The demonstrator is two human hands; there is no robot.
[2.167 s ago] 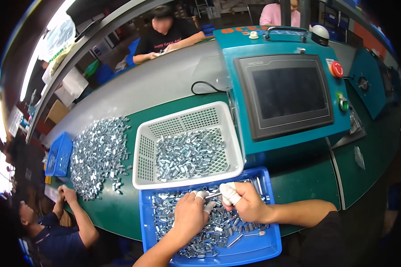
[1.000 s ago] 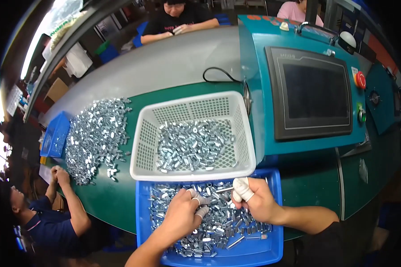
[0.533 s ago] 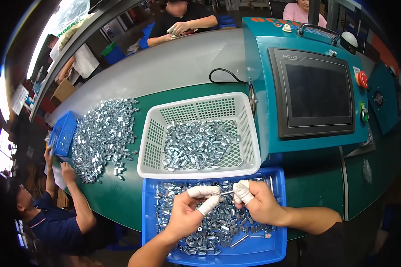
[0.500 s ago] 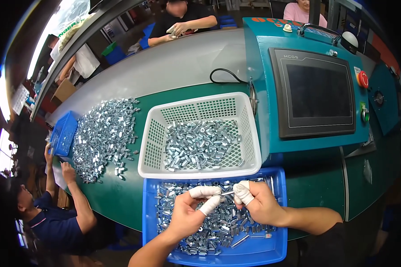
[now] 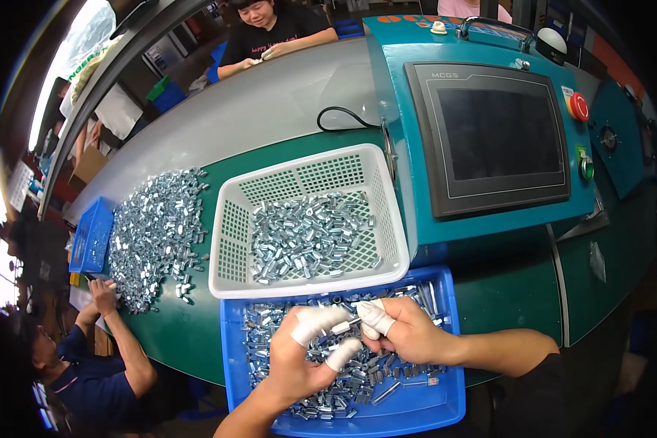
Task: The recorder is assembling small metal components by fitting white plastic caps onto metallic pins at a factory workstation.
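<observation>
My right hand (image 5: 412,332), white covers on its fingertips, pinches a thin dark metal rod (image 5: 354,320) above the blue tray (image 5: 228,365). At the rod's left end sits a small bright metal sleeve, like a long nut (image 5: 340,328). Around that nut, my left hand (image 5: 293,358) is open, its white-covered thumb and forefinger spread apart. Whether the forefinger still touches the nut I cannot tell. Beneath both hands, the tray holds many loose silvery nuts (image 5: 343,387) and a few longer pieces. Most of the rod is hidden in my right fingers.
A white perforated basket (image 5: 306,290) of similar nuts stands behind the tray. To its right is a teal machine (image 5: 416,182) with a dark screen (image 5: 500,135). On the left, a co-worker's hand (image 5: 104,296) is beside a nut pile (image 5: 157,233) and blue bin (image 5: 91,237). Another person sits opposite.
My left thumb and forefinger have parted from their pinch, and the nut now shows between them. The view has shifted slightly. The left co-worker's hands have come down from the blue bin.
</observation>
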